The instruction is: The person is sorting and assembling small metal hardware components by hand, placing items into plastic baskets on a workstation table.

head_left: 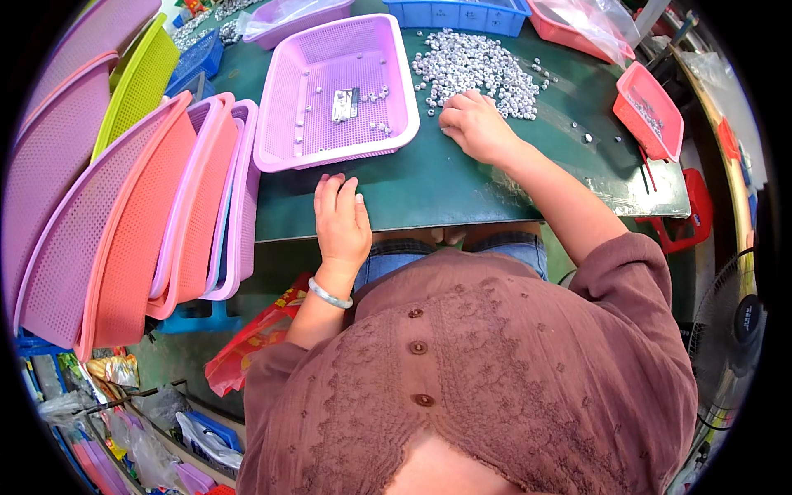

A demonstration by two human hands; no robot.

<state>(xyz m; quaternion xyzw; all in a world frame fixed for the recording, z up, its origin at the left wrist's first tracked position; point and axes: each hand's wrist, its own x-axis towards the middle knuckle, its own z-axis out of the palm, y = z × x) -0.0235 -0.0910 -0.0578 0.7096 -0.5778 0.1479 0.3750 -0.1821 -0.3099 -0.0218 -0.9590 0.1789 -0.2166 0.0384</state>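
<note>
A pile of small grey-white ring-like pieces (487,70) lies on the green table (462,186). My right hand (478,128) is at the pile's near edge with its fingers curled down; whatever is between the fingertips is hidden. To the left stands a purple perforated basket (276,148) with several loose pieces on its floor and a small pale block with a dark end (344,105) among them. My left hand (342,219), a bracelet on its wrist, lies at the table's front edge just below the basket, fingers stretched out and holding nothing.
Stacked purple, red and green baskets (132,223) lean at the left. Behind the pile is a blue tray (458,12); at the right edge sits a red basket (652,115) with a few pieces. A fan (734,330) stands at the far right.
</note>
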